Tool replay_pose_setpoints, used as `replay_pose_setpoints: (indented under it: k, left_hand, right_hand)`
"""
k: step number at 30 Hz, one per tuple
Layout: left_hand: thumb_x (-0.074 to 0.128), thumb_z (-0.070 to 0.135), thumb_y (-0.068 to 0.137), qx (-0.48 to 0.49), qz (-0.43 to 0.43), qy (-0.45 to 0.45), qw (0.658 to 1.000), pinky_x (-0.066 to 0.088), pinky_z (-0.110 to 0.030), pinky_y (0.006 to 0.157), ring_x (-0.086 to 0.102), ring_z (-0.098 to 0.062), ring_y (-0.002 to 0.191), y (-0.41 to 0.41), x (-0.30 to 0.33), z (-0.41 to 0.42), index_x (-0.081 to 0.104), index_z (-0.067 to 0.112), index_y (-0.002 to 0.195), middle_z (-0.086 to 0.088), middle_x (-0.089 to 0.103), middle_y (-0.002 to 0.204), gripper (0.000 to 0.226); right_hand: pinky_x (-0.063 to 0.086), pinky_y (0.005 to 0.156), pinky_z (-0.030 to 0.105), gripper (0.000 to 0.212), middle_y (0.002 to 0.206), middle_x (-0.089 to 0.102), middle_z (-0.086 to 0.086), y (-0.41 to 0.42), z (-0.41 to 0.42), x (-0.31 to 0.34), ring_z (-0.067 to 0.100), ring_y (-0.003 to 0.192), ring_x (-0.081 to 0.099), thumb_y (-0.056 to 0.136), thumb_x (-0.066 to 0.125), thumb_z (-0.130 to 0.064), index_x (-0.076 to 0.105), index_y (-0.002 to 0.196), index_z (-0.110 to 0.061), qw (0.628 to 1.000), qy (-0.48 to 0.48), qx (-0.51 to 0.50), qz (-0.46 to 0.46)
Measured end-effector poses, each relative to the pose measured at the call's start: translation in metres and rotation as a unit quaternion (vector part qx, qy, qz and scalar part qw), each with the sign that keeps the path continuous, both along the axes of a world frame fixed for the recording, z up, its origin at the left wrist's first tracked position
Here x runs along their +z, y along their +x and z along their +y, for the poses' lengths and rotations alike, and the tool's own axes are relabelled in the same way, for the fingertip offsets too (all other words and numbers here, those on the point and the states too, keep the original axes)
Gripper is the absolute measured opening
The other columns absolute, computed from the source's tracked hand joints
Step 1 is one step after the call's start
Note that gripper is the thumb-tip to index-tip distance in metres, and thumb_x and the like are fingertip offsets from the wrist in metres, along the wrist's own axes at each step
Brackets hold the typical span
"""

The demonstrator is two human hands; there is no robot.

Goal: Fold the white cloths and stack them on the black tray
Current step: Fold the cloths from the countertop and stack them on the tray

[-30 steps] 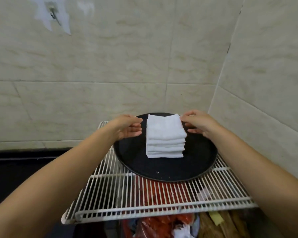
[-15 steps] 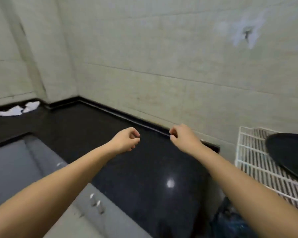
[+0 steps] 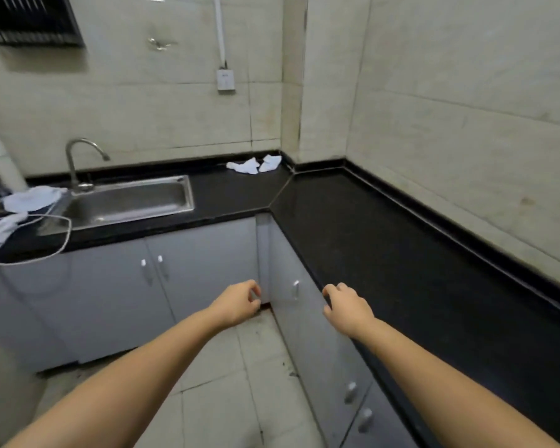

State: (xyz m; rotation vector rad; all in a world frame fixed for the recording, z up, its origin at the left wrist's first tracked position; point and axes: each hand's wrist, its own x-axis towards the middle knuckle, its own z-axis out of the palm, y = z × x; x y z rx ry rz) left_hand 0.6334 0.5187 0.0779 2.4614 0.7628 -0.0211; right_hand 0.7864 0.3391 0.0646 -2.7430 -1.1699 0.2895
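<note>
Lying crumpled in the far counter corner, white cloths (image 3: 254,164) sit well apart from both loosely curled, empty hands.

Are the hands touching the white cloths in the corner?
Apart. The head view shows both the left hand and right hand far from the white cloths on the counter.

White cloths (image 3: 254,164) on black counter (image 3: 369,240)

Single head view, worn high, tilted forward and down into inner corner of black L-shaped counter (image 3: 385,253). Both forearms reach in from bottom edge, close to lens. Sink (image 3: 126,202) far left, crumpled cloths (image 3: 253,164) near back corner.
</note>
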Motion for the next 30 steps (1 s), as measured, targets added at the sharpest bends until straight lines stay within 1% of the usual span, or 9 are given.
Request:
replay_pose_setpoints:
  k: [4,7,12,16,18,21,25,28,30]
  left_hand:
    - [0.05,0.022,0.092,0.012,0.022,0.011,1.0,0.046,-0.032,0.087,0.058,-0.026,0.103,0.049,-0.005,0.073,0.055,0.012,0.116,-0.01,0.064,0.109,0.026]
    - [0.05,0.023,0.092,0.023,0.033,0.012,0.999,0.046,-0.032,0.088,0.058,-0.025,0.103,0.09,-0.002,0.131,0.054,0.012,0.118,-0.01,0.064,0.111,0.027]
    - [0.049,0.022,0.093,0.044,0.019,-0.011,0.999,0.046,-0.032,0.082,0.058,-0.021,0.091,0.138,-0.004,0.213,0.054,0.013,0.117,-0.005,0.061,0.099,0.027]
    - [0.048,0.021,0.092,0.054,0.01,-0.016,0.998,0.046,-0.032,0.083,0.059,-0.024,0.094,0.184,-0.013,0.289,0.055,0.012,0.115,-0.005,0.06,0.095,0.025]
    - [0.048,0.019,0.091,0.048,-0.004,-0.018,0.999,0.046,-0.031,0.081,0.059,-0.023,0.09,0.214,-0.014,0.331,0.056,0.012,0.112,-0.003,0.06,0.092,0.023]
    - [0.05,0.019,0.091,0.033,-0.017,-0.03,0.999,0.048,-0.032,0.081,0.059,-0.019,0.086,0.262,-0.017,0.394,0.058,0.015,0.108,-0.001,0.062,0.092,0.019]
    - [0.049,0.02,0.092,-0.006,0.006,-0.033,0.999,0.048,-0.033,0.081,0.06,-0.021,0.087,0.326,-0.016,0.479,0.057,0.015,0.109,0.0,0.061,0.091,0.019]
    - [0.047,0.02,0.092,-0.012,0.017,-0.036,0.999,0.048,-0.034,0.08,0.058,-0.02,0.084,0.374,-0.018,0.532,0.056,0.015,0.11,-0.001,0.059,0.094,0.02]
    - [0.047,0.02,0.092,-0.021,0.029,-0.04,0.999,0.05,-0.036,0.082,0.06,-0.022,0.088,0.404,-0.026,0.557,0.057,0.015,0.11,-0.004,0.061,0.101,0.021]
  right_hand:
    - [0.042,0.09,0.041,0.036,0.128,0.046,0.009,0.054,0.086,-0.008,0.029,0.117,0.047,0.095,0.042,-0.025,0.044,0.13,-0.016,0.999,-0.019,0.034,0.001]
    - [0.045,0.093,0.041,0.037,0.128,0.047,0.008,0.099,0.149,-0.007,0.027,0.116,0.048,0.095,0.044,-0.025,0.044,0.131,-0.016,0.998,-0.026,0.053,0.009]
    - [0.047,0.093,0.039,0.037,0.126,0.048,0.007,0.156,0.243,-0.006,0.024,0.113,0.051,0.095,0.045,-0.026,0.045,0.13,-0.017,0.996,-0.048,0.08,0.011]
    - [0.046,0.094,0.039,0.037,0.127,0.048,0.007,0.201,0.323,-0.009,0.024,0.114,0.05,0.095,0.044,-0.025,0.045,0.132,-0.016,0.994,-0.047,0.099,0.015]
    - [0.045,0.094,0.039,0.037,0.127,0.047,0.008,0.227,0.366,-0.013,0.026,0.116,0.049,0.096,0.043,-0.025,0.046,0.131,-0.015,0.994,-0.044,0.102,0.014]
    - [0.046,0.094,0.041,0.033,0.126,0.048,0.008,0.27,0.428,-0.02,0.026,0.114,0.049,0.097,0.043,-0.027,0.048,0.127,-0.017,0.995,-0.036,0.092,0.031]
    - [0.046,0.095,0.039,0.032,0.126,0.049,0.006,0.325,0.504,-0.022,0.024,0.115,0.05,0.096,0.043,-0.028,0.05,0.126,-0.018,0.997,-0.029,0.051,0.048]
    - [0.046,0.093,0.039,0.03,0.123,0.05,0.006,0.359,0.549,-0.026,0.025,0.113,0.051,0.096,0.043,-0.027,0.051,0.124,-0.018,0.997,-0.026,0.027,0.06]
    - [0.047,0.091,0.039,0.027,0.122,0.05,0.005,0.382,0.574,-0.034,0.025,0.11,0.052,0.097,0.041,-0.025,0.053,0.12,-0.018,0.997,-0.03,0.021,0.068]
